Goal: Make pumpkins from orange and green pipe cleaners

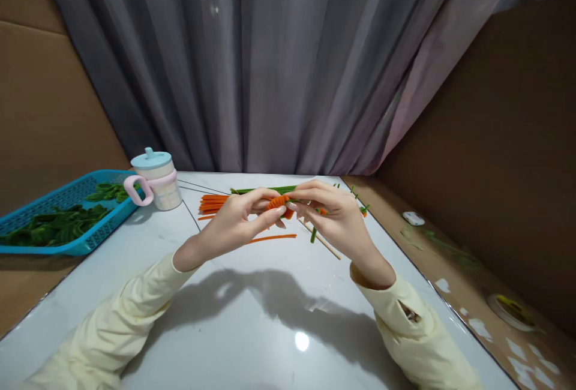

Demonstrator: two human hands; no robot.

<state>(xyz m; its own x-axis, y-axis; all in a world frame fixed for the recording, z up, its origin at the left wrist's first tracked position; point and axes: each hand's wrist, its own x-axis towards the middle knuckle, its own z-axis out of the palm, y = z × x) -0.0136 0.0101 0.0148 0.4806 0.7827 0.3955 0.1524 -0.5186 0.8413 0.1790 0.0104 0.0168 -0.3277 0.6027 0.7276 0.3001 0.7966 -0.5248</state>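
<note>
Both hands meet above the middle of the white table. Between them is a small carrot shape of coiled orange pipe cleaner (278, 202), with a bit of green at its right end. My left hand (243, 216) pinches its left side between thumb and fingers. My right hand (335, 213) closes on its right end, fingertips nearly touching the left ones. Behind my left hand lies a bundle of orange pipe cleaners (212, 204). A single orange pipe cleaner (274, 238) lies nearer. Green pipe cleaners (263, 189) stretch behind the hands. A thin wooden stick (328, 247) lies under my right hand.
At left stand a lidded cup (164, 189) with a pink handle and a blue basket (76, 247) holding green coils. Finished-looking orange and green pieces (364, 211) lie at right. Beyond the table edge are a white case (413, 218), a tape roll (510, 312) and paper scraps.
</note>
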